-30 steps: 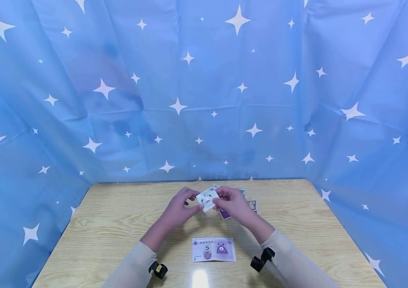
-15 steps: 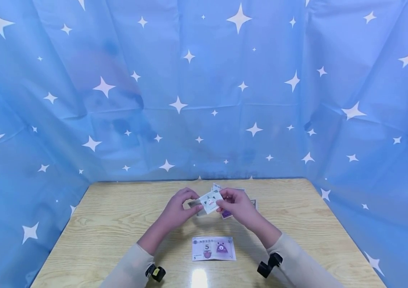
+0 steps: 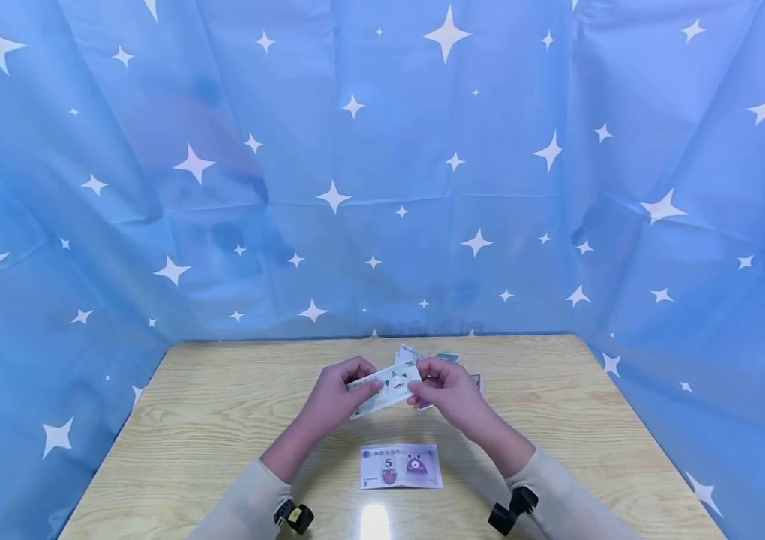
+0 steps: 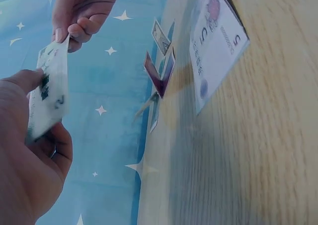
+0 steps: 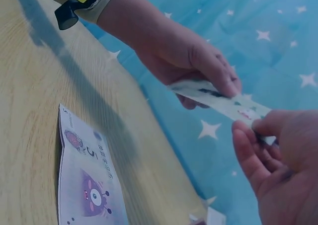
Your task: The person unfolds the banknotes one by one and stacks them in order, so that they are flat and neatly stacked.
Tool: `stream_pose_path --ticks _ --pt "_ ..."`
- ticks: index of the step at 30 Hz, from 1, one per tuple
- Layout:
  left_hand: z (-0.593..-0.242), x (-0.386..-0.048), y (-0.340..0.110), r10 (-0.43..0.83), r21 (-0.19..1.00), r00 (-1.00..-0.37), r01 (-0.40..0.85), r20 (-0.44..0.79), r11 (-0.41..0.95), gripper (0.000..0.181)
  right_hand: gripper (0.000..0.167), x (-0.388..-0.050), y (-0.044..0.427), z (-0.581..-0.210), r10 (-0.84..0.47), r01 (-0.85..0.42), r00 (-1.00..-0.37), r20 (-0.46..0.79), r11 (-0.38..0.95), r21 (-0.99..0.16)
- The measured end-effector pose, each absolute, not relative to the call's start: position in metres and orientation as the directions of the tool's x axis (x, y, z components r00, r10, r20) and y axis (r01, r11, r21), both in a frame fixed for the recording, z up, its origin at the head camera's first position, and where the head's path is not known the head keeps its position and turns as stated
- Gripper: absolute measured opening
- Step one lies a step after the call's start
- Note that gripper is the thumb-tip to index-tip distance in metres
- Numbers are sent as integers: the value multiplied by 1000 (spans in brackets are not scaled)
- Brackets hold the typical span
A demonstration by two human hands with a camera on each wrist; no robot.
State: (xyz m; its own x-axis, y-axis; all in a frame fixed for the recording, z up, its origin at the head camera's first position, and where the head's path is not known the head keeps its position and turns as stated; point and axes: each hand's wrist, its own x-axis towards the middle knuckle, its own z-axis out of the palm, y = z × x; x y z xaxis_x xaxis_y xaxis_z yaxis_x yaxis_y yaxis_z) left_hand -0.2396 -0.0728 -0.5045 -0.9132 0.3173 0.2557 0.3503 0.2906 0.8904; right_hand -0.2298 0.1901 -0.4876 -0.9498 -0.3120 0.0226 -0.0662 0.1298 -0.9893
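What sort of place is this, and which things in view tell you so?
Probably an indoor tabletop set arranged for filming: a star-patterned blue cloth hangs behind a wooden table, and the person wears small black wrist cameras.

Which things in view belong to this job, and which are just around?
Likely the job:
pale green play banknote, held by left hand and right hand
purple 5 banknote
probably the notes farther back

Just around:
wooden table
starry backdrop
wrist cameras
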Motion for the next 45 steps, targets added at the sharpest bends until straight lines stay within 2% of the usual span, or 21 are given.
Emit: stream_pose_path --ticks 8,15,21,26,35,45 --pt "-500 -239 -72 343 898 -913 328 221 293 4 28 -226 191 -487 -357 -107 -932 58 119 -987" --pt "-496 -237 -72 421 900 -886 332 195 283 4 36 -221 191 -483 -341 -211 -933 118 249 -945" --pt "-495 -236 -73 437 898 -880 334 187 288 5 32 -214 190 -482 -326 -270 -931 163 318 -909" --pt "-495 -234 -73 433 895 -880 340 194 289 9 32 -210 189 -484 -300 -257 -940 164 306 -917" --pt "-496 -229 -82 343 911 -917 305 203 277 23 31 -206 192 -482 -227 -180 -967 114 299 -937" --pt "-506 -220 -88 324 924 -929 271 177 271 26 32 -200 197 -492 -239 -221 -960 148 314 -923"
